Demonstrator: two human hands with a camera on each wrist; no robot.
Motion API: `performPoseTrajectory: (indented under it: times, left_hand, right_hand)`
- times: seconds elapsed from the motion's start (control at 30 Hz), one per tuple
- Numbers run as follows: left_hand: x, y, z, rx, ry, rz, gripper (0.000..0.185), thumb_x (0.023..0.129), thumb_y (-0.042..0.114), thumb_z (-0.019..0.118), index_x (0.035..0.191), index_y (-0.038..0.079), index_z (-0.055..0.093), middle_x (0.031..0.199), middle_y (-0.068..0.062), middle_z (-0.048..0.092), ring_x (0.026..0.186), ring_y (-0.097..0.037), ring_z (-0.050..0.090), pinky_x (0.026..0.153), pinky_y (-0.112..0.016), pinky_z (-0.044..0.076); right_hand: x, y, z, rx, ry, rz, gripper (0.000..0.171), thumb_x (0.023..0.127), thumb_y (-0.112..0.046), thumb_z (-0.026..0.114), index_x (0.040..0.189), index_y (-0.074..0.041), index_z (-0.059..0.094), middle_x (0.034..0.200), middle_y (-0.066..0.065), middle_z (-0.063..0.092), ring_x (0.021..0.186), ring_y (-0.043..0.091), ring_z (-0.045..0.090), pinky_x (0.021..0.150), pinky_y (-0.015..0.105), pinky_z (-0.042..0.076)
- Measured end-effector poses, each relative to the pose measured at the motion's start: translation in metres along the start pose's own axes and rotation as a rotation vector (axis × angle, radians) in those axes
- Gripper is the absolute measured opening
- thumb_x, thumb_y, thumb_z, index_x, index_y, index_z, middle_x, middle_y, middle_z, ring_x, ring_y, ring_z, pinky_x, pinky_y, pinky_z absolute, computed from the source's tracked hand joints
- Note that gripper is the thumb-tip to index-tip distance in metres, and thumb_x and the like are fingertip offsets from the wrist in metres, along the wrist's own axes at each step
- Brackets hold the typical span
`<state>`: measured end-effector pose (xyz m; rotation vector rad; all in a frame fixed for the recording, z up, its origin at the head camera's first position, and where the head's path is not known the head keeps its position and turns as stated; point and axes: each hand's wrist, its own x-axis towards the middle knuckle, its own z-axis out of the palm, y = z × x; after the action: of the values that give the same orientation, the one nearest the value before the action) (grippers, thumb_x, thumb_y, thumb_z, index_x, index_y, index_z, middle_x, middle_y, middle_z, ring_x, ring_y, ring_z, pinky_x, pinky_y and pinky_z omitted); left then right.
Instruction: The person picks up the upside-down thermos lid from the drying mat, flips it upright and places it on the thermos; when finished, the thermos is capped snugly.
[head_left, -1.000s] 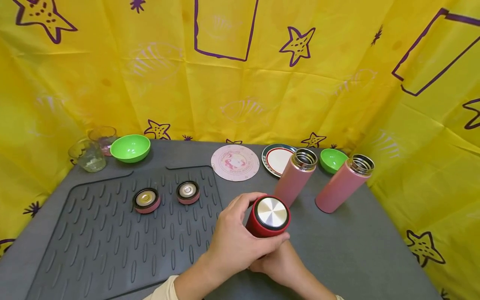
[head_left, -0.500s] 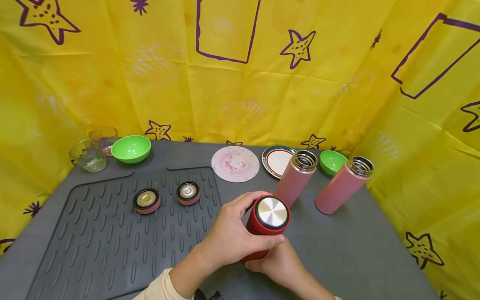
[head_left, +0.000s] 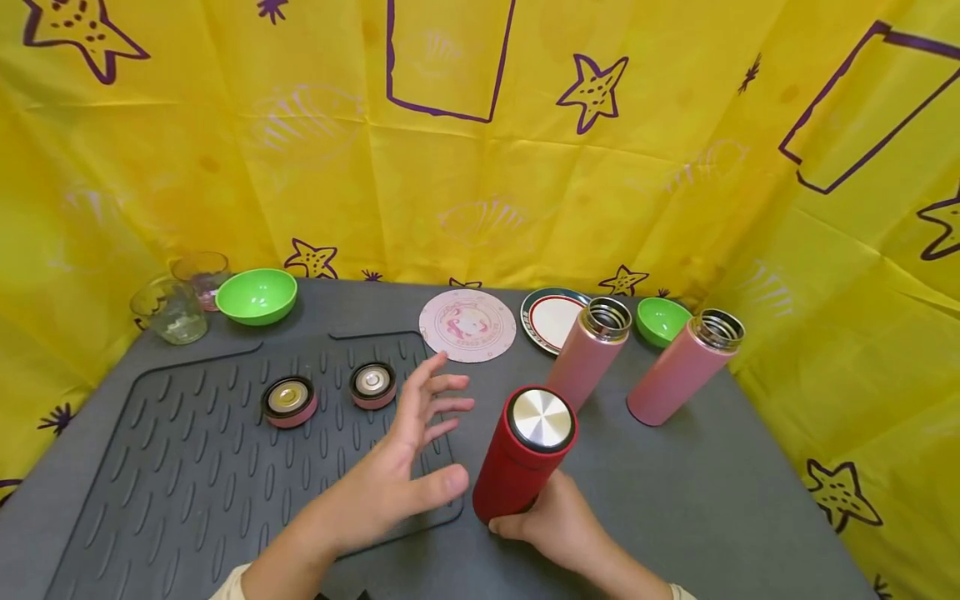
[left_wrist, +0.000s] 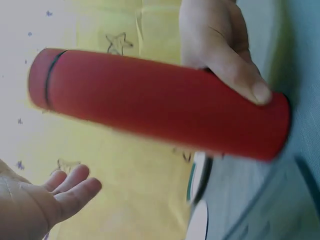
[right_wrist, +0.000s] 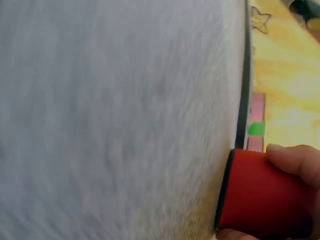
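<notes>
A red thermos bottle with a brushed silver disc on its top stands in front of me, leaning slightly in the head view. Low on its side, my right hand grips it, with fingers and thumb around the body; the right wrist view has its thumb and red lower end. My left hand is off the bottle, to its left, fingers spread and palm facing it. A dark seam rings the bottle near its top in the left wrist view.
Two lidless pink bottles stand to the right. Two pink-rimmed lids lie on a grey drying mat. Behind are green bowls, glasses, a round pink mat and a plate.
My left hand has let go of the red thermos bottle's upper part and moved left, its fingers spreading. My right hand keeps its grip low on the bottle.
</notes>
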<state>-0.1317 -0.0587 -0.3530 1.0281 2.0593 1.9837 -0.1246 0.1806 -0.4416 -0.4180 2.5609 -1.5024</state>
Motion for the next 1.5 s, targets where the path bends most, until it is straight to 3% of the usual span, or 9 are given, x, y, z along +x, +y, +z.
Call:
performPoseTrajectory:
  times: [0.2, 0.37, 0.57, 0.83, 0.97, 1.27, 1.37, 1.5]
  left_hand:
    - [-0.028, 0.009, -0.034, 0.086, -0.002, -0.092, 0.074, 0.099, 0.011, 0.051, 0.155, 0.027, 0.006, 0.151, -0.006, 0.021, 0.135, -0.03, 0.032, 0.11, -0.033, 0.03]
    - [-0.043, 0.014, -0.053, 0.186, 0.019, -0.106, 0.063, 0.101, 0.009, 0.048, 0.154, 0.026, 0.017, 0.147, -0.004, 0.029, 0.131, -0.026, 0.04, 0.106, -0.033, 0.035]
    - [-0.057, 0.011, -0.059, 0.263, 0.026, -0.155, 0.054, 0.103, 0.011, 0.046, 0.15, 0.027, 0.027, 0.143, 0.0, 0.038, 0.126, -0.023, 0.046, 0.102, -0.035, 0.04]
    - [-0.065, 0.007, -0.061, 0.336, 0.017, -0.383, 0.036, 0.104, 0.03, 0.049, 0.139, 0.032, 0.044, 0.137, 0.009, 0.049, 0.125, -0.021, 0.048, 0.095, -0.034, 0.046]
    - [-0.067, 0.007, -0.061, 0.381, 0.005, -0.455, 0.032, 0.103, 0.039, 0.048, 0.134, 0.034, 0.049, 0.134, 0.014, 0.051, 0.125, -0.014, 0.048, 0.098, -0.035, 0.044]
    - [-0.074, 0.006, -0.063, 0.456, -0.024, -0.506, 0.029, 0.103, 0.046, 0.042, 0.13, 0.039, 0.051, 0.128, 0.019, 0.053, 0.12, -0.009, 0.05, 0.098, -0.038, 0.044]
    - [-0.075, 0.005, -0.066, 0.464, -0.023, -0.497, 0.03, 0.104, 0.044, 0.042, 0.131, 0.035, 0.052, 0.127, 0.016, 0.054, 0.12, -0.01, 0.051, 0.097, -0.037, 0.045]
    - [-0.077, 0.005, -0.075, 0.506, 0.021, -0.468, 0.034, 0.102, 0.044, 0.048, 0.131, 0.029, 0.054, 0.131, 0.008, 0.054, 0.124, -0.018, 0.049, 0.096, -0.046, 0.044]
  right_hand:
    - [0.018, 0.0, -0.005, 0.017, 0.007, 0.052, 0.047, 0.068, -0.011, 0.087, 0.106, -0.004, 0.06, 0.092, 0.0, 0.067, 0.079, 0.018, 0.062, 0.07, 0.033, 0.052]
    - [0.04, 0.002, -0.004, 0.033, 0.027, 0.062, 0.051, 0.068, -0.009, 0.088, 0.109, -0.003, 0.058, 0.096, 0.004, 0.067, 0.084, 0.018, 0.063, 0.075, 0.036, 0.052]
    - [0.075, 0.004, 0.0, 0.028, 0.093, 0.084, 0.055, 0.066, -0.008, 0.088, 0.111, -0.003, 0.057, 0.099, 0.005, 0.066, 0.088, 0.02, 0.063, 0.079, 0.039, 0.05]
    - [0.111, 0.002, 0.001, -0.043, 0.153, 0.148, 0.057, 0.07, -0.016, 0.088, 0.115, -0.005, 0.055, 0.104, 0.005, 0.065, 0.093, 0.023, 0.062, 0.082, 0.042, 0.051]
    - [0.123, 0.002, 0.002, -0.047, 0.165, 0.16, 0.055, 0.07, -0.016, 0.088, 0.114, -0.004, 0.056, 0.103, 0.007, 0.065, 0.091, 0.024, 0.062, 0.082, 0.042, 0.05]
    - [0.13, 0.002, 0.003, -0.043, 0.171, 0.165, 0.057, 0.073, -0.017, 0.086, 0.118, -0.005, 0.053, 0.108, 0.009, 0.064, 0.097, 0.026, 0.06, 0.087, 0.044, 0.049]
    - [0.128, 0.001, 0.002, -0.026, 0.16, 0.171, 0.062, 0.073, -0.017, 0.087, 0.122, -0.005, 0.051, 0.113, 0.01, 0.062, 0.102, 0.027, 0.059, 0.089, 0.045, 0.048]
    - [0.116, -0.002, -0.002, -0.027, 0.137, 0.199, 0.072, 0.077, -0.021, 0.084, 0.134, -0.004, 0.045, 0.126, 0.013, 0.058, 0.114, 0.03, 0.056, 0.095, 0.047, 0.045]
